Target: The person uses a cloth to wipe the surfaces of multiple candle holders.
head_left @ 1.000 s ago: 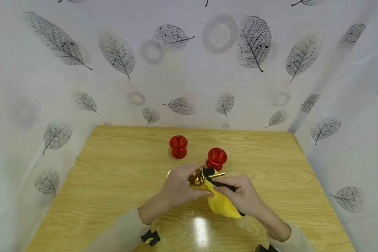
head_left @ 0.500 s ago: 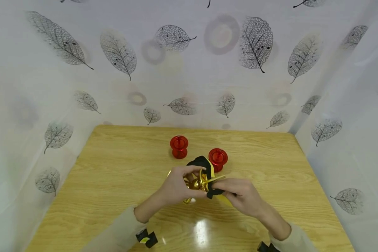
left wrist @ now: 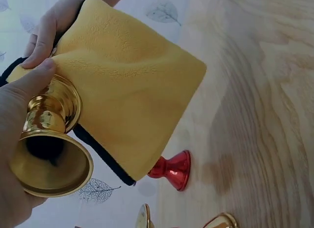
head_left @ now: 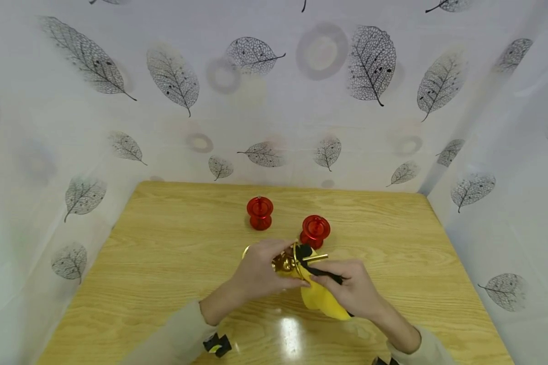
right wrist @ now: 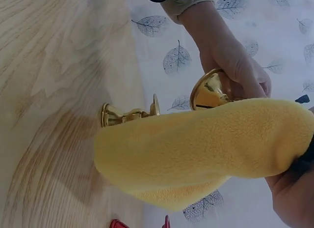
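My left hand [head_left: 258, 271] grips a shiny gold candle holder [left wrist: 64, 174] tipped on its side, its hollow base facing the left wrist camera. The holder's gold spike [head_left: 318, 257] points right, toward my right hand [head_left: 353, 286]. That hand pinches a yellow cloth [head_left: 321, 299] with black edging, bunched against the holder's dish. In the left wrist view the cloth spreads wide and covers part of the dish, with the left thumb at its edge. A second gold candle holder [right wrist: 128, 116] stands on the table, mostly hidden behind the left hand in the head view.
Two red candle holders [head_left: 260, 213] [head_left: 315, 230] stand upright on the wooden table [head_left: 187, 228] beyond the hands, the right one close behind the cloth. A white curtain [head_left: 274, 111] with leaf prints encloses the back and sides.
Half a second ago the cloth was wrapped over the dish's far side; now it hangs toward the front, much as one second ago. The left hand keeps its grip, tilting the holder slightly.
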{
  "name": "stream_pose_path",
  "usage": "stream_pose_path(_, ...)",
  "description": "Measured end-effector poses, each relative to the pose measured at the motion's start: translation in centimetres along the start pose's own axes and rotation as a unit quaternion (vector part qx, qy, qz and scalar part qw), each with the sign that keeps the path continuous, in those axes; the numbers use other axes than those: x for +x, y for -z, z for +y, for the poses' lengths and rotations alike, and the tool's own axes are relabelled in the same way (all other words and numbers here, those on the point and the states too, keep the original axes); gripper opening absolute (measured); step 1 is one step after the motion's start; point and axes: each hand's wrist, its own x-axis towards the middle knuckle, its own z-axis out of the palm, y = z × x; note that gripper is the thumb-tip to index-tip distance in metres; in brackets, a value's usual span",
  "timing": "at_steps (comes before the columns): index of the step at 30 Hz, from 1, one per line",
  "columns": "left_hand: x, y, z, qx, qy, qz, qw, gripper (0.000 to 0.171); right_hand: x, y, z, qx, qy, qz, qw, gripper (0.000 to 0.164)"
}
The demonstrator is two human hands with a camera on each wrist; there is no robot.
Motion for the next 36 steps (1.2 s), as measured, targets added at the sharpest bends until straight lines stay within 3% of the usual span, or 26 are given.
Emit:
stream_pose_path(3, -0.3, 0.2, 0.0, -0.069, 0.083, 0.013, 0.9941, 0.068, -0.2, 0.4, 0.2, -0.029, 0.014, 0.031, 0.999, 0.03)
stream_pose_path(5, -0.4, 0.4, 0.1, -0.122, 0.146, 0.025, 0.9814, 0.064, -0.4, 0.7, 0.3, -0.053, 0.02, 0.061, 0.997, 0.032)
stream_pose_path(7, -0.4, 0.6, 0.3, -0.178, 0.197, 0.034, 0.9635, 0.06, -0.5, 0.8, 0.6, -0.072, 0.024, 0.09, 0.993, 0.033)
stream_pose_path(10, -0.3, 0.8, 0.6, -0.247, 0.243, 0.031, 0.9377, 0.054, -0.6, 0.8, 1.2, -0.083, 0.038, 0.128, 0.988, 0.032)
stream_pose_path(13, -0.3, 0.8, 1.0, -0.285, 0.263, 0.015, 0.9215, 0.052, -0.5, 0.6, 1.7, -0.076, 0.056, 0.164, 0.982, 0.031)
stream_pose_path(16, -0.3, 0.7, 1.3, -0.292, 0.273, 0.002, 0.9166, 0.051, -0.2, 0.5, 1.9, -0.065, 0.078, 0.194, 0.976, 0.027)
stream_pose_path(18, -0.3, 0.5, 1.4, -0.286, 0.275, -0.002, 0.9177, 0.052, 0.1, 0.3, 1.9, -0.047, 0.1, 0.197, 0.974, 0.024)
stream_pose_path(23, -0.3, 0.2, 1.4, -0.268, 0.274, -0.004, 0.9237, 0.048, 0.6, -0.4, 1.9, -0.046, 0.186, 0.142, 0.971, 0.021)
stream_pose_path(26, -0.2, 0.1, 1.2, -0.273, 0.284, -0.006, 0.9191, 0.045, 0.8, -0.8, 1.8, -0.07, 0.229, 0.113, 0.964, 0.024)
stream_pose_path(31, 0.0, -0.1, 0.7, -0.277, 0.308, -0.027, 0.9097, 0.04, 0.8, -0.7, 1.7, -0.117, 0.262, 0.101, 0.953, 0.027)
stream_pose_path(36, 0.2, -0.2, 0.9, -0.261, 0.319, -0.03, 0.9106, 0.042, 0.9, -0.4, 1.9, -0.161, 0.274, 0.099, 0.943, 0.028)
